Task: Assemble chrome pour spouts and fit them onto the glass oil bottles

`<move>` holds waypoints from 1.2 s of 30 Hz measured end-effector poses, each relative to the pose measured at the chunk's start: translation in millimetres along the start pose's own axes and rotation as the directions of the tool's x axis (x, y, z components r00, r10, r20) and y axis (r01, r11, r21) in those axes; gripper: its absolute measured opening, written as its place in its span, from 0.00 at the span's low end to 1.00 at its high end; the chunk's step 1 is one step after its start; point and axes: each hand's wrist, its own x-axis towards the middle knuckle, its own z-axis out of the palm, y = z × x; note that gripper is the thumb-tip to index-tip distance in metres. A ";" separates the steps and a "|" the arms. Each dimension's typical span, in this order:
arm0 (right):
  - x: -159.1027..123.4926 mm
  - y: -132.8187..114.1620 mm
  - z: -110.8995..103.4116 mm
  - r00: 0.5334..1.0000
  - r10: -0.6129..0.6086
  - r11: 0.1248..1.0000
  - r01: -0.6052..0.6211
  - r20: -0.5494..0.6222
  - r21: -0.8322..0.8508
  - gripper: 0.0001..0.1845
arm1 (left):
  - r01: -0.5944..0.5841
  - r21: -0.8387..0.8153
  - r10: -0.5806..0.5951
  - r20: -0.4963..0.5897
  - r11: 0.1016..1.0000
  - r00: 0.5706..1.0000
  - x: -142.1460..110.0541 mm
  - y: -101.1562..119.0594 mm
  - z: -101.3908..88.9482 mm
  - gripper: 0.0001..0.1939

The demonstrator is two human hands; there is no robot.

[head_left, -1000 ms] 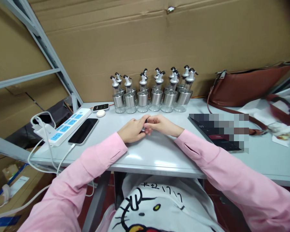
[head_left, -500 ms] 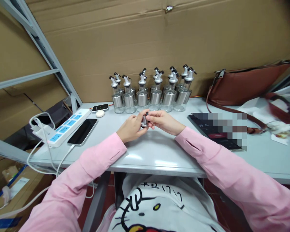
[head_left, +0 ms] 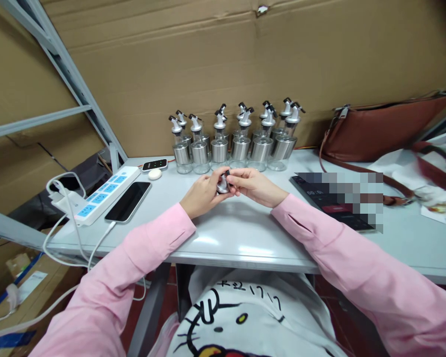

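Between my hands, above the near middle of the table, is a small silver-and-black pour spout (head_left: pixel 223 186) like those on the bottles. My left hand (head_left: pixel 203 196) has its thumb and fingers closed around the silver base. The thumb and fingertips of my right hand (head_left: pixel 258 186) pinch the dark part at its right side. Fingers hide much of the spout. Just beyond stand two rows of glass oil bottles (head_left: pixel 241 148) with steel sleeves and silver pourers with black flaps.
On the table's left lie a white power strip (head_left: pixel 96 214), a phone (head_left: pixel 129 202) on a cable, a small display device (head_left: pixel 155 165) and a round white item (head_left: pixel 155 174). To the right are a partly blurred-out device (head_left: pixel 315 198) and a brown bag (head_left: pixel 386 129). Cardboard (head_left: pixel 193 59) backs the table.
Both hands stay close together on the spout, with only small finger shifts. A little more of its silver base now shows. The bottles stand as before; the view has moved slightly.
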 end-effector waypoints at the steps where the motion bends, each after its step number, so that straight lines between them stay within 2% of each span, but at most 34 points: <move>1: 0.0 -0.1 0.2 1.000 -0.003 1.000 0.003 -0.006 -0.004 0.17 | -0.004 0.000 0.004 -0.008 1.000 1.000 0.1 -0.3 0.2 0.27; 7: 1.1 0.7 0.4 1.000 -0.016 1.000 0.015 -0.027 -0.022 0.18 | -0.036 0.005 0.037 -0.042 0.999 0.998 0.3 -1.5 0.9 0.26; 15: 0.7 0.5 1.4 0.998 -0.051 0.995 0.047 -0.039 -0.093 0.18 | -0.016 -0.002 0.016 -0.029 1.000 0.999 0.9 -0.4 0.7 0.26; 19: 1.0 1.0 1.6 0.994 -0.103 0.969 0.090 -0.046 -0.231 0.18 | -0.006 -0.010 0.006 -0.006 1.000 1.000 1.2 0.2 0.7 0.24; 23: 3.0 7.1 0.9 0.981 -0.179 0.895 0.131 -0.075 -0.427 0.16 | 0.041 0.027 -0.042 0.070 0.999 0.997 1.0 2.2 0.2 0.25; 26: 4.2 10.3 0.0 0.979 -0.198 0.871 0.152 -0.051 -0.468 0.15 | 0.059 0.049 -0.064 0.099 0.997 0.993 1.1 3.9 -1.2 0.25; 29: 3.9 9.0 -0.6 0.979 -0.198 0.871 0.158 -0.038 -0.465 0.14 | 0.055 0.054 -0.058 0.060 0.997 0.997 1.7 4.1 -2.5 0.24; 33: 1.7 4.7 -0.4 0.941 -0.295 0.834 0.169 -0.165 -0.524 0.16 | 0.089 0.086 -0.087 -0.021 0.992 0.996 2.5 3.0 -2.8 0.21; 36: 0.4 3.4 -0.2 0.928 -0.330 0.817 0.189 -0.173 -0.545 0.16 | 0.093 0.098 -0.088 -0.047 0.991 0.995 2.5 2.7 -2.0 0.19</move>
